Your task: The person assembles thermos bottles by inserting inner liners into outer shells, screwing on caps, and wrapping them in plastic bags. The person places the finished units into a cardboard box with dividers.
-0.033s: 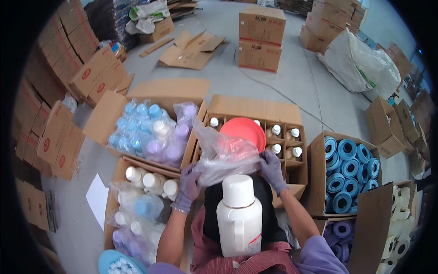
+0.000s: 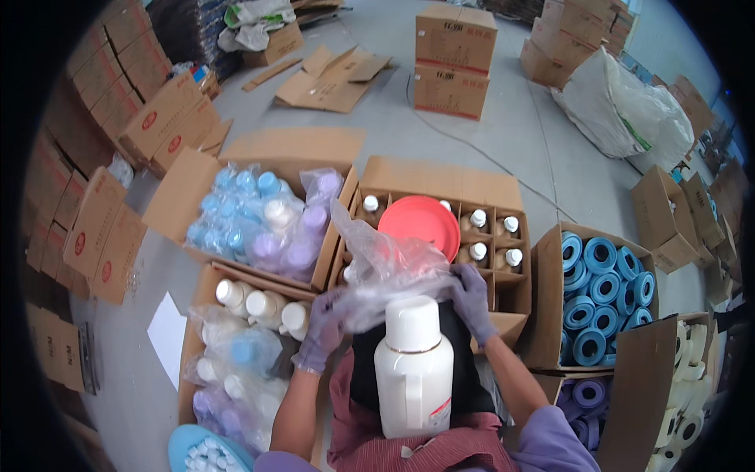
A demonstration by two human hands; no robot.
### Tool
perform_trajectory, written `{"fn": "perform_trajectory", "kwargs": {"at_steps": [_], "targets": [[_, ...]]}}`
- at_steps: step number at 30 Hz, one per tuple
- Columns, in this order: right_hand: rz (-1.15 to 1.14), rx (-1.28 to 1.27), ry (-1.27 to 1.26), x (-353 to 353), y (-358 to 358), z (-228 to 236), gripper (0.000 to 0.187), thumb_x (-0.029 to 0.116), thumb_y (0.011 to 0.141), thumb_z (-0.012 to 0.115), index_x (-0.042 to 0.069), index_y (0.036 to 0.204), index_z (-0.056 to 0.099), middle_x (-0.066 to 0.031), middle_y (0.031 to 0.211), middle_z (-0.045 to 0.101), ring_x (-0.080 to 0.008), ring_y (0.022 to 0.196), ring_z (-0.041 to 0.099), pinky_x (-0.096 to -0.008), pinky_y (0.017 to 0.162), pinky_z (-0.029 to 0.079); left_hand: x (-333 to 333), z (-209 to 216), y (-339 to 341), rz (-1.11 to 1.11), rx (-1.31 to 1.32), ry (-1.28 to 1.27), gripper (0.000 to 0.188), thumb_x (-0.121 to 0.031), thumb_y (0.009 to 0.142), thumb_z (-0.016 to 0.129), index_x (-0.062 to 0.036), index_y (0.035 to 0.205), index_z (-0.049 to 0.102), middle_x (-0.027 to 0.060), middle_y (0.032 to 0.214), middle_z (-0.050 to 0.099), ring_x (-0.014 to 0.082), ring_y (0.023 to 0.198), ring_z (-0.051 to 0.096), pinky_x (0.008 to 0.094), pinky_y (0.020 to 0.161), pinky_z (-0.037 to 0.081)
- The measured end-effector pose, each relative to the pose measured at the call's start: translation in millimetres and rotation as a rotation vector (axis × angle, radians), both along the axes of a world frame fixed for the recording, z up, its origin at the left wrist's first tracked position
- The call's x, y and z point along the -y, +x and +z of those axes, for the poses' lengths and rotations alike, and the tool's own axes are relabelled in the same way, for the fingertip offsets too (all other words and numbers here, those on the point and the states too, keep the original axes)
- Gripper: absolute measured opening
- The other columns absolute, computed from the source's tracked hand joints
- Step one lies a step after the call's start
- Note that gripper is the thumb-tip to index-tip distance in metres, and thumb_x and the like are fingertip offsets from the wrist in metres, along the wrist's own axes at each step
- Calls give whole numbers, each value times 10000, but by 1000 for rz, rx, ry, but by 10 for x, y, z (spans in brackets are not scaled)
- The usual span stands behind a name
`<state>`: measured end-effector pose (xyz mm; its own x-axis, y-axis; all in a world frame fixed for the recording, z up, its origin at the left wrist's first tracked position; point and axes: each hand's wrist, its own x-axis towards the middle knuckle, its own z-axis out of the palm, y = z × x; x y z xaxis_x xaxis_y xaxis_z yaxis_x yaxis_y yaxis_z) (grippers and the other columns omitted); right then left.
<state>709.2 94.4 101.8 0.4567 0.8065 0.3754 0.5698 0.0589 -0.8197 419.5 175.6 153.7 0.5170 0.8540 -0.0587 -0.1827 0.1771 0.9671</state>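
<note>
A white thermos flask (image 2: 414,389) with a handle and a domed cup lid stands upright against my lap. Just beyond it, a see-through plastic bag (image 2: 370,275) is stretched between my hands. Both hands wear grey-purple gloves. My left hand (image 2: 321,330) pinches the bag's near left edge. At its right edge, my right hand (image 2: 470,299) has its fingers closed on the film. Behind the bag, a red round plastic dish (image 2: 425,224) rests on a divided carton (image 2: 507,293), whose compartments hold several white-capped bottles (image 2: 477,219).
At left, open cartons hold bagged blue and lilac flasks (image 2: 236,212) and white flasks (image 2: 263,307). A blue basin (image 2: 189,452) of small white pieces sits lower left. To the right are cartons of blue rings (image 2: 602,291), purple rings (image 2: 586,393) and cream rings (image 2: 684,393).
The bag's near edge has lifted and bunched up a little between my hands. The whole view has shifted slightly; both hands keep their hold.
</note>
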Motion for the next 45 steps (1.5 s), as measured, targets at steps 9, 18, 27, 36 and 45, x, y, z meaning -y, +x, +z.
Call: {"fn": "perform_trajectory", "kwargs": {"at_steps": [9, 18, 27, 36, 45], "targets": [[306, 532, 5, 1456, -499, 275, 227, 77, 696, 681, 41, 899, 583, -147, 1047, 587, -364, 1043, 567, -523, 991, 444, 944, 339, -571, -862, -453, 756, 228, -180, 822, 769, -50, 1005, 725, 114, 1048, 661, 297, 1050, 609, 390, 958, 455], [557, 527, -156, 1975, -568, 211, 323, 195, 702, 689, 83, 997, 619, -118, 1106, 577, -323, 1128, 543, -561, 1079, 385, 1099, 523, -461, -1230, -374, 859, 263, -221, 943, 620, -95, 1159, 700, 121, 1079, 667, 274, 1033, 613, 401, 945, 464], [873, 683, -160, 2512, -383, -198, 203, 268, 796, 603, 174, 970, 644, -39, 1024, 598, -234, 1042, 572, -517, 1054, 409, 1363, 1076, 9, -264, -961, 549, 378, -343, 913, 658, -41, 1140, 639, 124, 999, 683, 282, 860, 688, 399, 802, 533], [785, -337, -375, 1846, -846, 296, 110, 146, 918, 594, 49, 944, 640, -112, 1072, 623, -238, 1015, 604, -338, 881, 473, 1081, -411, -1916, -547, -770, -104, 285, -102, 973, 569, 57, 1207, 613, 145, 1203, 651, 226, 1038, 640, 376, 919, 551], [626, -212, 73, -781, -1287, 978, 169, 19, 878, 578, 10, 1024, 662, -150, 1199, 608, -280, 1035, 625, -343, 903, 490, -524, -711, -1286, 529, 837, -383, 257, -194, 957, 567, 1, 1119, 606, 121, 1077, 660, 274, 1027, 643, 374, 863, 552]]}}
